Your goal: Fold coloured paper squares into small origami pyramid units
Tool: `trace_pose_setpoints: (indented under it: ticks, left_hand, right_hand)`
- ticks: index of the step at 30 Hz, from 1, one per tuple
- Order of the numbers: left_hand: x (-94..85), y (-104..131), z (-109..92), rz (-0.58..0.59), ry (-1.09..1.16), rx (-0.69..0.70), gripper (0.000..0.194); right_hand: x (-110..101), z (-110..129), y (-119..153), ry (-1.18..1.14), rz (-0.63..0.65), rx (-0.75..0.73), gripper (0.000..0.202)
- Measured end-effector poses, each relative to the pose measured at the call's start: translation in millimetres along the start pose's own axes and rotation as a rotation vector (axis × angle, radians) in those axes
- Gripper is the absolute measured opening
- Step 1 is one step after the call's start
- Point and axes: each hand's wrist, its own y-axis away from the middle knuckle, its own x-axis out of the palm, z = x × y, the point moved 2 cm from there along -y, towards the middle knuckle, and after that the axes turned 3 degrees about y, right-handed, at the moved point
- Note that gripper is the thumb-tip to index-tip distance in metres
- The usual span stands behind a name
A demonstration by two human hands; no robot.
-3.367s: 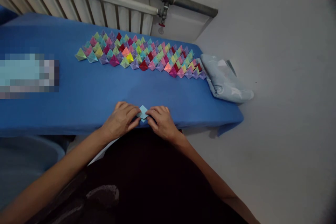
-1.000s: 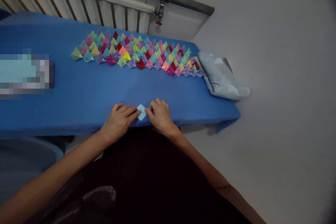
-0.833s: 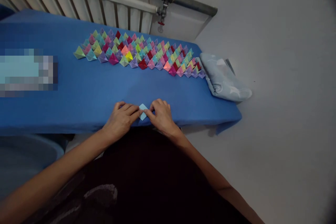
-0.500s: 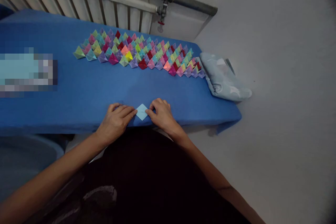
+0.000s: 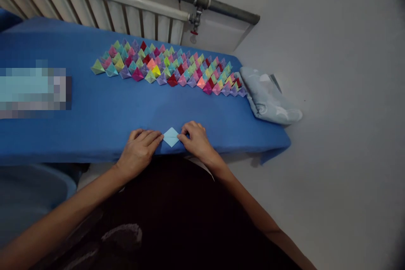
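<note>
Beneath a radiator (image 5: 110, 12) and a metal pipe (image 5: 234, 10) on the pale wall, the blue-covered tabletop (image 5: 95, 130) serves as the work surface. Position of workpiece: the light blue paper (image 5: 171, 137) lies near the front edge, diamond-shaped, one corner toward each hand, with a line running across its middle. Left hand (image 5: 136, 152): fingers extended and pressed together, tips at the left corner; the thumb is hidden, so a pinch cannot be confirmed. Right hand (image 5: 196, 140): thumb tip at the right corner, forefinger bent close by; whether the two pinch the paper cannot be told. For good handling, apply light, equal pressure at both corners, since uneven force would probably skew so small a sheet. Align the edges with care; support the paper flat, as the cloth underneath may yield and blur a crease. Avoid pulling outward, which could open or distort the layers. Work at the present spacing, well apart from the rows of multicoloured folded paper pieces (image 5: 172, 80) beyond, because a sleeve or knuckle could disturb them. Folded grey cloth (image 5: 268, 101) sits at their right end.
</note>
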Motion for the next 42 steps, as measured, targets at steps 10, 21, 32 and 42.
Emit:
trace_pose_setpoints:
  ticks: [10,21,32,42]
  left_hand:
    - [-20.4,-43.6,-3.7,0.329,-0.082,-0.023,0.022]
    - [1.2,-134.6,13.6,0.901,0.180,-0.056,0.033]
    - [-4.4,-118.7,41.4,0.873,0.592,-0.417,0.008]
    - [-25.2,-78.8,19.1,0.089,1.516,-1.074,0.034]
  right_hand:
    - [-3.2,-6.2,-9.6,-0.071,0.055,-0.018,0.015]
    - [-2.5,-10.7,-1.5,-0.203,-0.058,-0.059,0.013]
    - [-3.8,-22.8,5.7,-0.704,-0.232,0.069,0.012]
    - [-11.8,15.8,17.6,-1.054,0.016,0.214,0.025]
